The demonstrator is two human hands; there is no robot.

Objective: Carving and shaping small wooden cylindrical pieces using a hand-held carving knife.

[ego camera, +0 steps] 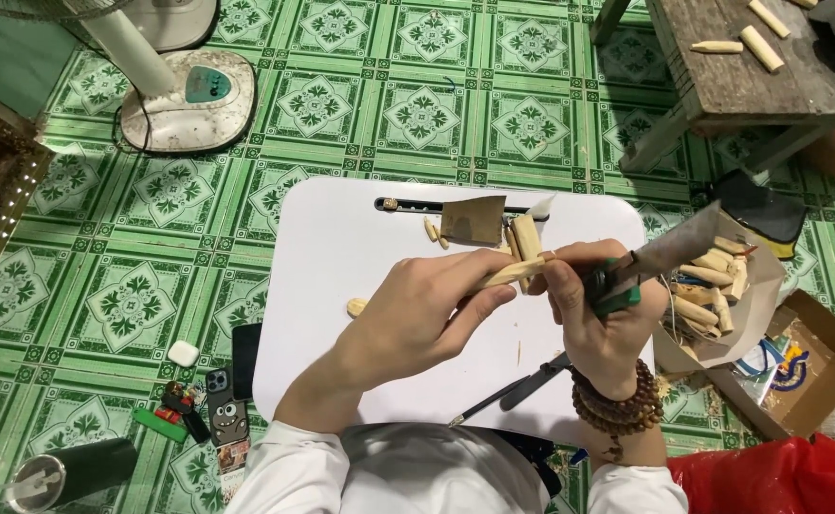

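Pale wooden stick (505,277) sat over the white lap table (332,286), pinched in the left hand (417,314). Right hand (600,309) was closed around a green-handled knife (648,264), blade pointing right and far. Best done with shallow cuts, thumb bracing, fingers clear of the edge. Sandpaper piece (471,220) lay farther back.

Both forearms come up from the bottom center of the frame. Left hand (417,309) sits mid-frame, fingers curled with the thumb pushed out right. Right hand (600,306) is fisted tight just beside it, wrist bent.
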